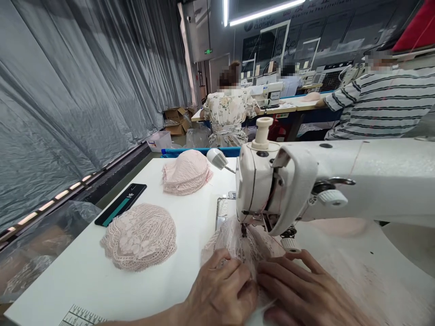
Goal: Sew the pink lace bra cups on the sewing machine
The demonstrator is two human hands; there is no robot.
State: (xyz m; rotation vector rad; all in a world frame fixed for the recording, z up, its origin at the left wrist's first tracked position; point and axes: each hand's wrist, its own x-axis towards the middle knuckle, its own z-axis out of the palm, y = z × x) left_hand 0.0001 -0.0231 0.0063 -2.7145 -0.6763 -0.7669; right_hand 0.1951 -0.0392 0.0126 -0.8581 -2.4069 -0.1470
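Pale pink lace fabric (231,237) lies bunched beneath the needle and presser foot of a white sewing machine (258,181). My left hand (226,290) is closed on the near edge of this lace, its fingers curled, just left of the needle line. To the right, my right hand (302,287) grips the same lace, fingers close together and the thumb partly tucked underneath. Both hands sit just in front of the presser foot. On the white table at left rest a pile of pink lace pieces (139,237) and, farther back, stacked pink bra cups (186,172).
A dark phone-like slab with a teal stripe (122,203) lies along the table's left edge. A printed ruler scale (79,315) marks the near corner. More pale fabric (370,285) spreads right of the machine. Several people work at machines beyond; cardboard boxes (176,120) stand behind.
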